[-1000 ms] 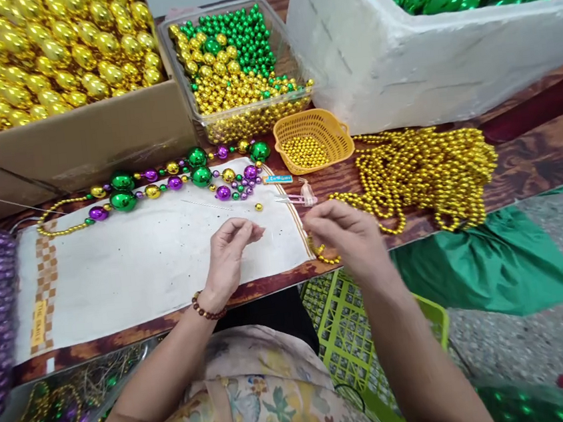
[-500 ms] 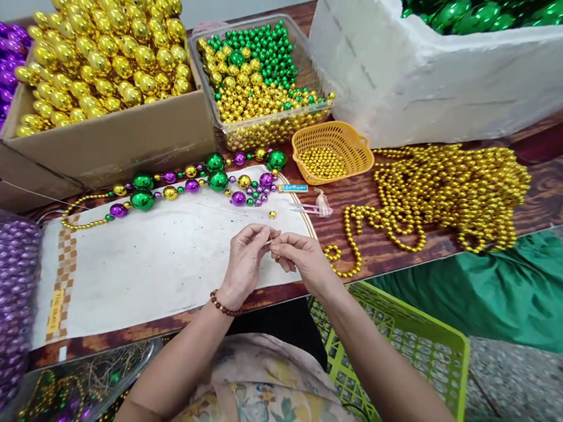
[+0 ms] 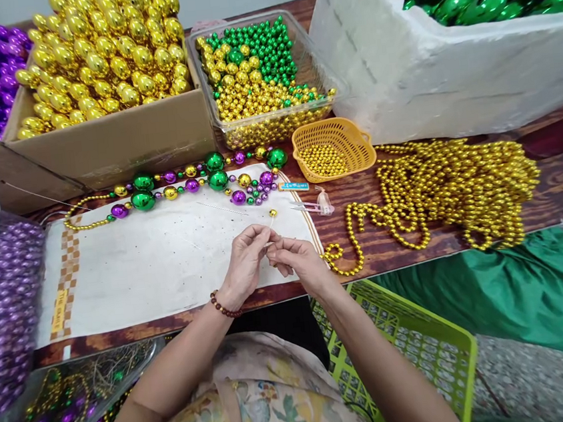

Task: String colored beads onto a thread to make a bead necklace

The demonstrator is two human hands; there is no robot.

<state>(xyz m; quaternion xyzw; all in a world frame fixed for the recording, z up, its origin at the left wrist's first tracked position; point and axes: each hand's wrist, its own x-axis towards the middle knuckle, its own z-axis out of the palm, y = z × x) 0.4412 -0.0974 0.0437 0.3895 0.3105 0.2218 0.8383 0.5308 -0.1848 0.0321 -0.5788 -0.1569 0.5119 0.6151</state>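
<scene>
My left hand (image 3: pixel 245 263) and my right hand (image 3: pixel 293 261) meet fingertip to fingertip over the near edge of a white cloth (image 3: pixel 155 258). Both pinch a thin thread or needle that is too fine to make out. A small gold bead (image 3: pixel 272 212) lies on the cloth just beyond the fingertips. A strung necklace of green, purple and gold beads (image 3: pixel 178 185) lies along the cloth's far edge. An end of a gold bead strand (image 3: pixel 346 251) curls on the wood right of my right hand.
A cardboard box of gold balls (image 3: pixel 98 49), a clear tub of small gold and green beads (image 3: pixel 261 72), an orange basket (image 3: pixel 332 148), a heap of gold strands (image 3: pixel 460 185), a white foam box (image 3: pixel 437 67), purple beads (image 3: pixel 0 314) at left, and a green crate (image 3: pixel 407 352) below.
My right hand has come left from the gold strand end to meet my left hand, and both now pinch together. The view has shifted slightly.
</scene>
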